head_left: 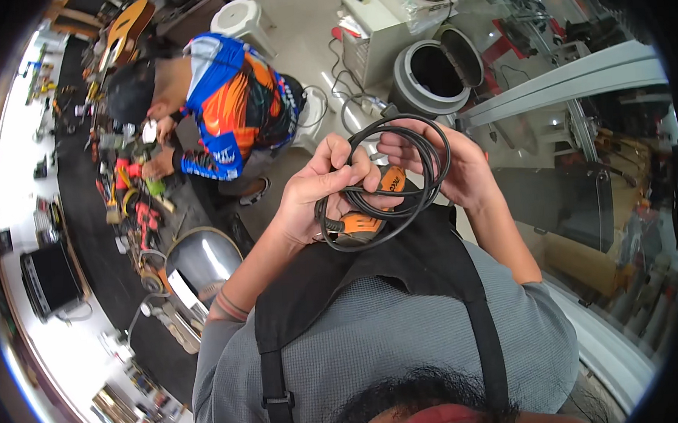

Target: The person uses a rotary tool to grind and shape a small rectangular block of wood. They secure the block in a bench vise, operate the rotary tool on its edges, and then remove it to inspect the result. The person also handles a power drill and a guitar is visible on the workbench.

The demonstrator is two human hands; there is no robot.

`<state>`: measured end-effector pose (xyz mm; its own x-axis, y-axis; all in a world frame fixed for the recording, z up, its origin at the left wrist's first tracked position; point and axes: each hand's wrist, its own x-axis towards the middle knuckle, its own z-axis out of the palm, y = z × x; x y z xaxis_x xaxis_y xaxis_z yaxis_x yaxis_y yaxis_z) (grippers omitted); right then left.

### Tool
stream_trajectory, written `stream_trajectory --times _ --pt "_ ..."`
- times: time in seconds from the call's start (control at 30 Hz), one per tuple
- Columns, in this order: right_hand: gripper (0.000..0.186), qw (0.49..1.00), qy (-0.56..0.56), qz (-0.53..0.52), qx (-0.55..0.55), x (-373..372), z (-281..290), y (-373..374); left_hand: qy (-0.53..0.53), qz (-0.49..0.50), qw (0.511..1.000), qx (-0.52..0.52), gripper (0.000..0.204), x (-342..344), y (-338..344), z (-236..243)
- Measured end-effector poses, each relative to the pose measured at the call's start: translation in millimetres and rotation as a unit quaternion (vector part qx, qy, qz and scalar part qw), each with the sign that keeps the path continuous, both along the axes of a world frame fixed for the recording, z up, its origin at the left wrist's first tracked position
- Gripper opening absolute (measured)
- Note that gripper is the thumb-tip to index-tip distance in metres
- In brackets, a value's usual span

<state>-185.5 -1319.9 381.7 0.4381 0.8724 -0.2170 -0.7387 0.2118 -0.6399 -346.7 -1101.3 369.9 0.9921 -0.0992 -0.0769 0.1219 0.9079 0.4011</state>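
A black cable (pixel 442 178) is wound into several loose loops in front of my chest. My left hand (pixel 326 185) is closed, pinching strands of it between thumb and fingers. On the other side, the loops lie across the palm of my right hand (pixel 469 168), whose fingers curve behind them. Just below the loops is an orange and black corded power tool (pixel 361 224), close against my left hand; my fingers and the cable hide part of it, so its exact kind cannot be made out.
At left, a co-worker (pixel 236 102) leans over a dark workbench (pixel 81 192) crowded with tools, including a red power tool (pixel 146 220). Ahead stand a white stool (pixel 238 18), a grey bin (pixel 417 95) with its lid up and a light cabinet (pixel 366 48). Glass panels (pixel 578 148) line the right.
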Motion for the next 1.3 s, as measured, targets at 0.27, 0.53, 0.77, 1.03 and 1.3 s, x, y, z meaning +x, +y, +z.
stream_trajectory --times 0.27,0.53,0.77,1.03,1.3 --pt "0.04 0.901 -0.377 -0.041 -0.212 109.0 -34.3 37.4 -0.058 -0.063 0.996 -0.031 0.02 124.9 54.7 -3.0" --pt "0.095 0.988 -0.053 0.143 -0.021 239.3 -3.1 112.0 0.007 0.055 0.998 -0.01 0.02 199.7 106.4 -2.7" --pt "0.096 0.972 -0.014 0.233 -0.021 293.2 0.6 231.9 0.028 0.181 0.983 0.017 0.021 239.8 191.1 -14.7" --pt "0.043 0.91 -0.239 0.334 -0.056 319.0 62.6 364.7 0.061 0.284 0.954 0.068 0.019 258.0 273.1 13.5" --pt "0.02 0.815 -0.309 0.479 -0.106 346.0 86.9 535.6 -0.003 0.434 0.901 0.013 0.024 267.5 348.1 -5.1"
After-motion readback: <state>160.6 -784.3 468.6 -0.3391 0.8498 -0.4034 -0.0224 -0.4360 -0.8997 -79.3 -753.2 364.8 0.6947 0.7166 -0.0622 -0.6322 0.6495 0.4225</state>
